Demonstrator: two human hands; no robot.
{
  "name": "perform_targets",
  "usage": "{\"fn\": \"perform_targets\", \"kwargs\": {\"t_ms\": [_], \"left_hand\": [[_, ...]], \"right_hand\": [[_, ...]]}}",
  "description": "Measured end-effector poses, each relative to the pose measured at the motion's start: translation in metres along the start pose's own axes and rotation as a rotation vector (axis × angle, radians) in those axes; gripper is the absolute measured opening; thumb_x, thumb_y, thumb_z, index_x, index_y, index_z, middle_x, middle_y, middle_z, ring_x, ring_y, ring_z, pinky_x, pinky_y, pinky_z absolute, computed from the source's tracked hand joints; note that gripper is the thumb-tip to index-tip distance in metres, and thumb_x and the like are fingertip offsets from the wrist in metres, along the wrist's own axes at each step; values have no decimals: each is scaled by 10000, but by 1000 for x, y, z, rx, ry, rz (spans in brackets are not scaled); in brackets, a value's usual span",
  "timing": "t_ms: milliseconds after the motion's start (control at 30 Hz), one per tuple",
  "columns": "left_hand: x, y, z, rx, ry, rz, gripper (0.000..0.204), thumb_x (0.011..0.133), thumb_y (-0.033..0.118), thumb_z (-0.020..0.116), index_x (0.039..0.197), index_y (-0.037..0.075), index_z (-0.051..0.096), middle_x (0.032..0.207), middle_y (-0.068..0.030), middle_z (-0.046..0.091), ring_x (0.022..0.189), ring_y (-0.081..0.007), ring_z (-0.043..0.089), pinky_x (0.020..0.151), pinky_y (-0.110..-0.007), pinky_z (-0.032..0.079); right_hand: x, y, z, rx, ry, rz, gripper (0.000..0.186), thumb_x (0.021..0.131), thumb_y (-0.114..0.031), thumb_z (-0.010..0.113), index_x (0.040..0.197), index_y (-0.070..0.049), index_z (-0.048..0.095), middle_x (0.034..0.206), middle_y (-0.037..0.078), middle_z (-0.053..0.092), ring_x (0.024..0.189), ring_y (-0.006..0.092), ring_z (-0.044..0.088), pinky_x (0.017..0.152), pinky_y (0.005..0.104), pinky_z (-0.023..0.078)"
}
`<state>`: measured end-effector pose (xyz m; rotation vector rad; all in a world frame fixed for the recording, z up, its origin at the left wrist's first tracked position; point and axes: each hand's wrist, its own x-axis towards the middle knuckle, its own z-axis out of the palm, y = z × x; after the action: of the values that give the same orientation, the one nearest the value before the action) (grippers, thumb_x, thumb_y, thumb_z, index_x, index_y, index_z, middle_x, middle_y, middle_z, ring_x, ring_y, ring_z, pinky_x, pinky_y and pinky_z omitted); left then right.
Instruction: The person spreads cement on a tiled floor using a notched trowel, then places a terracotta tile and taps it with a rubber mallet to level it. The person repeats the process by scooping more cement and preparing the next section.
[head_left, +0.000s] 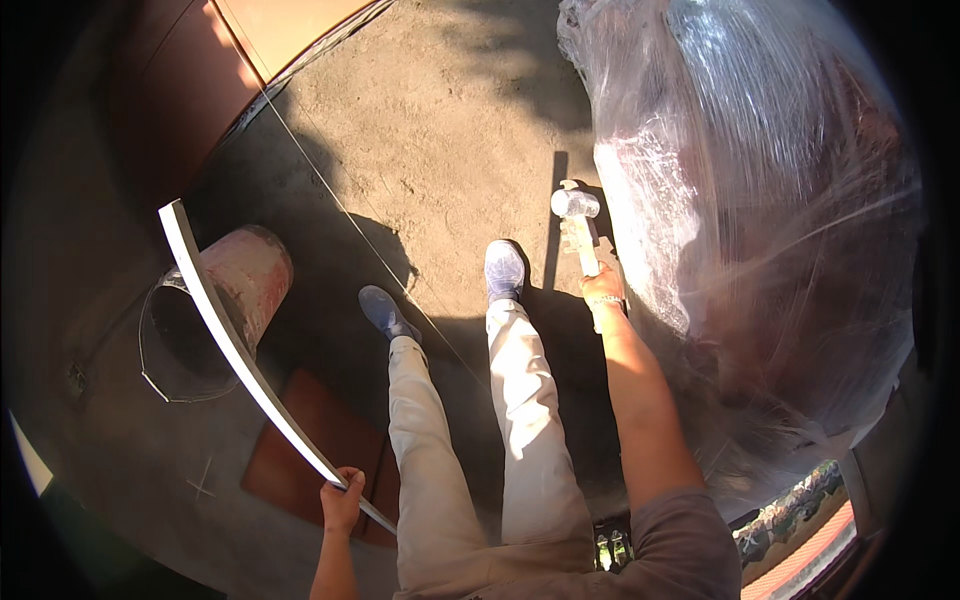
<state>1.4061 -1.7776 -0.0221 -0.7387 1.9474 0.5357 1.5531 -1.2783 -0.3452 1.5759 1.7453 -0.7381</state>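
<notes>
My left hand (pixel 342 500) is closed around the near end of a long, pale straightedge (pixel 222 325), its far end reaching to the upper left past a bucket. Out in front on the right, my right hand (pixel 603 287) grips a mallet (pixel 576 204) with a whitish head and a light handle. Beside the mallet's handle shows a pale, jagged-edged piece that I cannot make out. The mallet hangs close to a plastic-wrapped stack. Under the straightedge, the stained bucket (pixel 265 275) lies on its side, its wire handle toward me.
The large plastic-wrapped stack (pixel 700 200) fills the right side. A thin string (pixel 345 210) runs diagonally over the rough grey-brown ground (pixel 440 150). Terracotta tiles (pixel 275 465) lie near my left hand, and larger laid tiles (pixel 180 130) at the upper left.
</notes>
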Motion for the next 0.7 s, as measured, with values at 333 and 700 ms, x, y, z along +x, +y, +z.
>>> {"fn": "perform_targets", "kwargs": {"t_ms": [333,700], "left_hand": [[4,21,7,103,-29,69,178,859,161,729,929,14,657,745,29,565,679,-60,494,605,-244,416],[0,27,4,177,-53,-23,177,850,175,710,924,23,656,717,3,599,700,-92,564,648,-270,473]], "right_hand": [[-25,76,46,242,25,42,375,774,-293,780,1030,-54,645,980,185,692,972,341,662,837,412,519],[-81,137,35,-114,70,268,570,760,-341,794,1169,0,590,1181,260,606,1101,402,596,940,442,483]]}}
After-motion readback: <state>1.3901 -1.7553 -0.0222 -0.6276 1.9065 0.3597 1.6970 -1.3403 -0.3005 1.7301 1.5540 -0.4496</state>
